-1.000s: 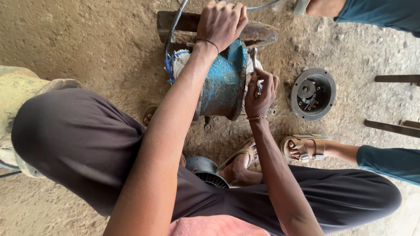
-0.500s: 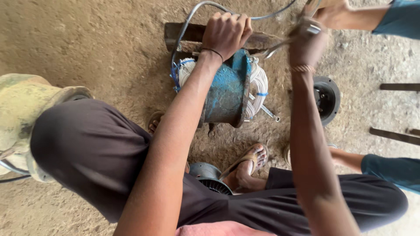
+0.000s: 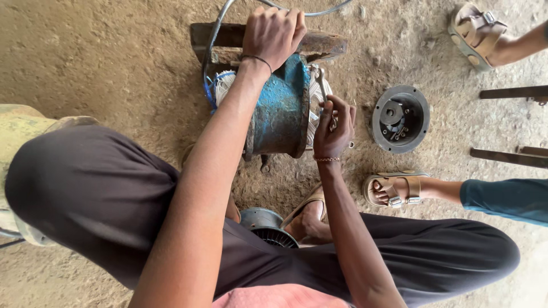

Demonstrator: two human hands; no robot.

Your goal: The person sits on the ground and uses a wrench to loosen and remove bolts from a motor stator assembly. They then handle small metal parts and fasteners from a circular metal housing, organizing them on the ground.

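Motor housing [image 3: 279,111] sits on the dirt floor [image 3: 103,63] right between your knees — a blue, chipped-paint cylinder lying on its side, with white windings [image 3: 314,94] showing at its right end. Your left hand [image 3: 274,31] is clamped over the top of it, fingers curled around the far edge, wristband just below. Your right hand [image 3: 334,125] is up against the open right end, fingers pinched closed around a small metal tool [image 3: 323,85] that pokes up toward the windings — can't tell exactly what kind of tool it is. Behind the housing there's a rusty metal bar [image 3: 325,43] lying flat, and a grey cable [image 3: 217,34] loops up past it. Off to the right, well apart from the housing, a round dark end cover [image 3: 419,111] lies open side up. A finned round part [image 3: 265,225] sits near your sandalled foot [image 3: 308,219]. Another person's sandalled foot [image 3: 397,188] is just right of yours.
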